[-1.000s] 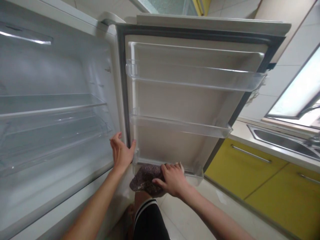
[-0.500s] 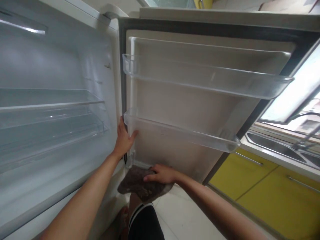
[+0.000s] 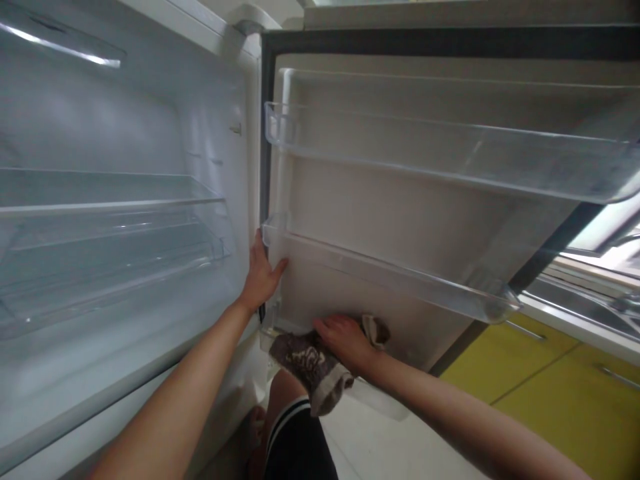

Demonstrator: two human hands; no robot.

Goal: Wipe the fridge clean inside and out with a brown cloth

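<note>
My left hand (image 3: pixel 263 275) rests against the hinge side of the open fridge door (image 3: pixel 390 200), by the dark gasket (image 3: pixel 267 167). Its fingers are stretched upward and the thumb stands apart. Low on the door's inner side, my right hand (image 3: pixel 345 340) is closed over a brown patterned cloth (image 3: pixel 305 357) with a pale border. The cloth bunches at the lowest clear door bin (image 3: pixel 385 398) and hangs over its front. My right fingertips reach behind that bin's front, partly hidden by the cloth.
Two more clear door bins, an upper bin (image 3: pixel 450 153) and a middle bin (image 3: pixel 390 270), jut out above. On the left is the fridge interior with a glass shelf (image 3: pixel 110 189). Yellow cabinets (image 3: pixel 550 373) and a sink (image 3: pixel 575 300) stand at right. My leg is below.
My right hand has pushed the cloth deeper into the lowest door bin, bunching it. The whole view has shifted and moved closer to the door. My left hand stays at the hinge side.
</note>
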